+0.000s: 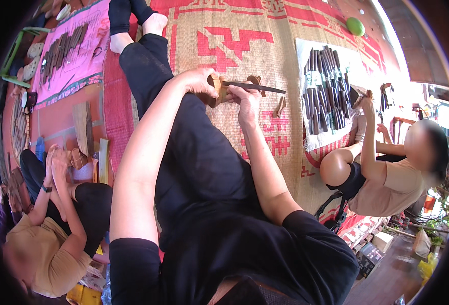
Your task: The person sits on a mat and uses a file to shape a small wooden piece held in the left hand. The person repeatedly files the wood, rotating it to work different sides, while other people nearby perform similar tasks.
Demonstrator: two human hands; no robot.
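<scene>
My left hand (200,83) is closed around a light brown piece of wood (215,92), just above my outstretched leg. My right hand (244,98) touches the same wood from its right side, with fingers closed on a long, narrow dark tool that looks like a file (265,88). The tool's tapered end points right, over the woven mat (255,56). Behind it a rounded brown wooden piece (255,80) is partly hidden. A small curved wood piece (280,107) lies on the mat to the right of my right hand. My fingers cover much of the held wood.
Rows of dark tools (327,89) lie on a white sheet (306,51) at right; more lie on a pink sheet (90,56) at far left. One person (387,178) sits at right, another (57,239) at left. A green round object (355,26) rests at the far right.
</scene>
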